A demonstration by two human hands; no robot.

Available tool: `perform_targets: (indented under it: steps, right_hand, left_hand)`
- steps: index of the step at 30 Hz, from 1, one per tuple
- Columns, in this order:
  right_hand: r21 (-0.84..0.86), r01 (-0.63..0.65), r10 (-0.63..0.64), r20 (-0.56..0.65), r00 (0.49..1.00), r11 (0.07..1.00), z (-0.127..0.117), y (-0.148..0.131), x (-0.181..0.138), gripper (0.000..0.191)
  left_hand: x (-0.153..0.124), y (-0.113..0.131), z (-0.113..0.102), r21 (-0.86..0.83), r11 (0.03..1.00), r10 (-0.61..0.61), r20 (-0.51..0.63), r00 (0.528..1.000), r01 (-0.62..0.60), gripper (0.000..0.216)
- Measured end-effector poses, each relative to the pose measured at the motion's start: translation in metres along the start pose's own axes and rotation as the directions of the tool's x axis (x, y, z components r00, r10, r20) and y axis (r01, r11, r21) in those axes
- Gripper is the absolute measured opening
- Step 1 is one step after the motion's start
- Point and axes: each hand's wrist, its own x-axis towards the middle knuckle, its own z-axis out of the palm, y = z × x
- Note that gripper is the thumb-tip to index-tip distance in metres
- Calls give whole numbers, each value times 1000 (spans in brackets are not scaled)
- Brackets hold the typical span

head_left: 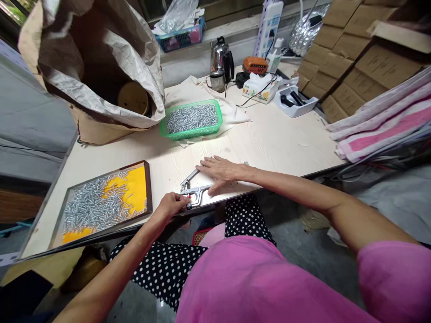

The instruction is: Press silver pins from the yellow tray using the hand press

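A silver hand-press plier (pixel 199 192) with a spring and a red part at its jaw lies at the table's front edge. My right hand (pixel 222 171) rests palm down over its upper handle, fingers stretched out. At the jaw end, my left hand (pixel 171 205) has its thumb and fingertips pinched together; whatever is between them is hidden. Left of it is a shallow dark-rimmed tray (pixel 147 186) with a yellow bottom, covered in many small silver metal pieces (pixel 96 204). Beyond the plier, a green plastic basket (pixel 193 133) holds more small silver pieces (pixel 193 117).
A large open paper sack (pixel 101 132) stands at the back left. Behind are a steel kettle (pixel 219 56), a metal cup (pixel 217 81), a tissue box (pixel 258 89) and a white tray (pixel 296 108). Stacked cardboard (pixel 367 58) and a striped towel (pixel 387 130) flank the right side.
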Motion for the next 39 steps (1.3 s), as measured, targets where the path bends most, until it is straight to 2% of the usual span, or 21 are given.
perform_targets:
  steps: [5,10,13,15,17,19,21,23,25,27,30,33,36,39]
  right_hand:
    - [-55,19,-21,-26,999,998,3,-4,-7,84]
    - [-20,-48,47,-65,997,999,2,-8,-9,92]
    - [-28,-86,84,-65,994,996,3,-10,-7,87]
    - [-33,-92,91,-53,994,995,4,-12,-7,77]
    - [-25,-103,101,-52,993,994,6,-15,-7,67]
    - [-6,-107,106,-71,992,994,10,-16,-8,55]
    - [19,-97,98,-99,990,995,14,-17,-7,49]
    - [38,-77,81,-114,990,996,16,-17,-5,48]
    - [46,-59,63,-101,993,997,16,-15,-2,52]
    - [59,-47,51,-74,996,997,13,-14,1,60]
    - [67,-104,106,-27,994,992,3,-13,2,71]
    - [22,-172,172,1,985,985,-7,-15,3,51]
    - [-11,-154,154,0,988,988,-9,-20,5,28]
    - [-10,-142,142,-14,990,990,-3,-25,6,17]
  left_hand:
    - [3,-2,0,24,1000,-17,0,1000,17,39]
    - [3,-1,1,21,1000,-23,-5,1000,23,41]
    - [2,0,0,36,999,-26,-4,1000,26,39]
    - [-1,-1,-1,92,996,-10,1,1000,9,37]
    - [-6,-1,1,226,973,70,-70,995,-52,34]
    - [-9,0,5,402,901,258,-197,946,-163,31]
    - [-7,2,11,557,777,491,-242,837,-295,31]
    - [2,7,17,642,643,650,-169,741,-418,43]
    - [15,14,21,670,547,713,-60,698,-502,55]
    - [26,21,21,679,503,711,27,703,-535,61]
    - [34,30,18,718,467,662,103,743,-516,63]
    - [34,38,17,761,453,623,103,775,-465,54]
    - [33,41,19,761,492,601,55,797,-424,36]
    - [30,44,22,742,542,571,21,821,-395,20]
